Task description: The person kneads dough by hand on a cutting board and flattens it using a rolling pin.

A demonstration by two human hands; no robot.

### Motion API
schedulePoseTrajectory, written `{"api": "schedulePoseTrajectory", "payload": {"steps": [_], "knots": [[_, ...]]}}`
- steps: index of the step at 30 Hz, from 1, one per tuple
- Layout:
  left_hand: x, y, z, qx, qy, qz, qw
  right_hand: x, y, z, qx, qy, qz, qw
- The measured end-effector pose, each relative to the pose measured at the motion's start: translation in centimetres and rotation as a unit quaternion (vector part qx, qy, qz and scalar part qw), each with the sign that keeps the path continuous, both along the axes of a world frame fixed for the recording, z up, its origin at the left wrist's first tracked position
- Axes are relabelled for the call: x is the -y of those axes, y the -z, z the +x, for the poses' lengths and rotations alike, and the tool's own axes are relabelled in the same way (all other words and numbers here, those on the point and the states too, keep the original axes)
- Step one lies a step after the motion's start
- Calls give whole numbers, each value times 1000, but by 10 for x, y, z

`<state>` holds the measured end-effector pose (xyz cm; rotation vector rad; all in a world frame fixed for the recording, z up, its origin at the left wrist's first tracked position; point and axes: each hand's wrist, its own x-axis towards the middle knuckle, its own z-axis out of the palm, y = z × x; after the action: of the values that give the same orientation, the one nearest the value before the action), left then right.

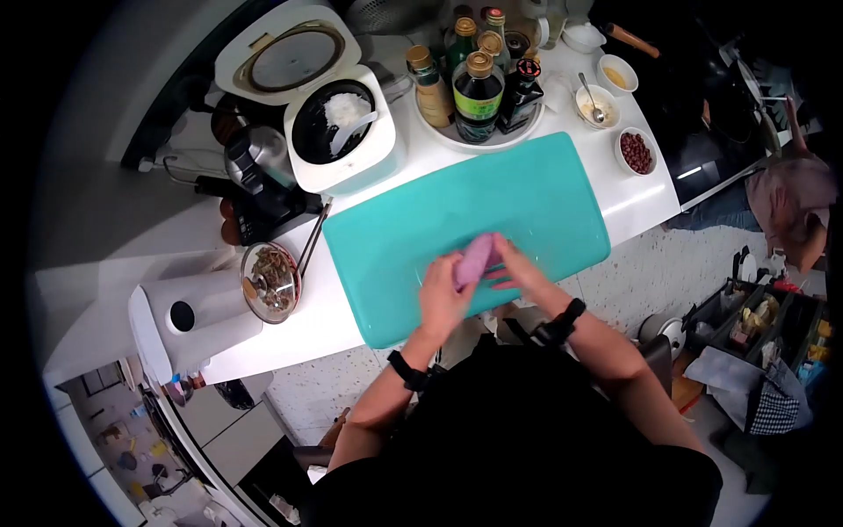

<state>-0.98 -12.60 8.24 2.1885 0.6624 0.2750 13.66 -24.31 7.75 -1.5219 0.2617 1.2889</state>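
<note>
Over the teal cutting mat [404, 228], my left hand [443, 294] is closed around a pink-purple, elongated soft-looking piece [475, 260]. What it is made of I cannot tell. My right hand [525, 274] is at the piece's right side, its fingers spread and slightly blurred. One fingertip seems to touch the upper end of the piece. Both hands are near the front edge of the mat. The side of the piece facing my left palm is hidden.
An open rice cooker [378, 145] with rice and a paddle stands behind left. A tray [479, 145] holds several bottles. Bowls, one with red beans [636, 152], line the back right. Chopsticks [313, 239] and a glass bowl [270, 283] are at left. Another person's arm [812, 241] shows far right.
</note>
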Motion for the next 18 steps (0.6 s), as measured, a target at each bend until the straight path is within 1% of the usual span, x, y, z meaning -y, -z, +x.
{"api": "schedulePoseTrajectory", "payload": {"steps": [1,2,3,4,5,6,7,8,9,10,12,13,14,15,16,18], "knots": [[11,-7,-1,51,11,95,994,-4,-1,-1,4,-4,2,1000],[19,-16,-7,53,7,97,994,-10,1,0,29,-18,56,998],[27,-38,-9,98,43,104,989,-15,2,4,54,-33,108,992],[31,-51,-10,143,78,111,980,-19,2,15,55,-38,109,992],[30,-54,-13,144,125,75,979,-20,1,31,71,-75,148,984],[26,-46,-15,143,121,76,979,-20,1,48,88,-111,187,972],[18,-26,-17,96,116,29,988,-19,15,65,89,-114,188,971],[9,-5,-16,47,111,-18,992,-17,41,81,239,-204,74,947],[-5,13,-13,52,42,-2,998,-19,59,94,379,-283,-44,880],[-18,32,-6,55,-27,12,998,-26,65,104,379,-284,-45,879],[-42,72,24,109,-154,-9,982,-42,74,113,386,-325,-31,863],[-52,75,41,108,-154,-10,982,-50,83,107,384,-326,-32,863],[-64,76,58,67,-206,-240,946,-65,92,96,423,-307,-76,849],[-70,77,67,21,-246,-456,855,-78,97,84,458,-286,-120,833],[-71,73,71,16,-247,-456,855,-85,94,70,454,-286,-121,835],[-69,61,81,45,-338,-565,751,-87,80,44,350,-208,-90,909]]}}
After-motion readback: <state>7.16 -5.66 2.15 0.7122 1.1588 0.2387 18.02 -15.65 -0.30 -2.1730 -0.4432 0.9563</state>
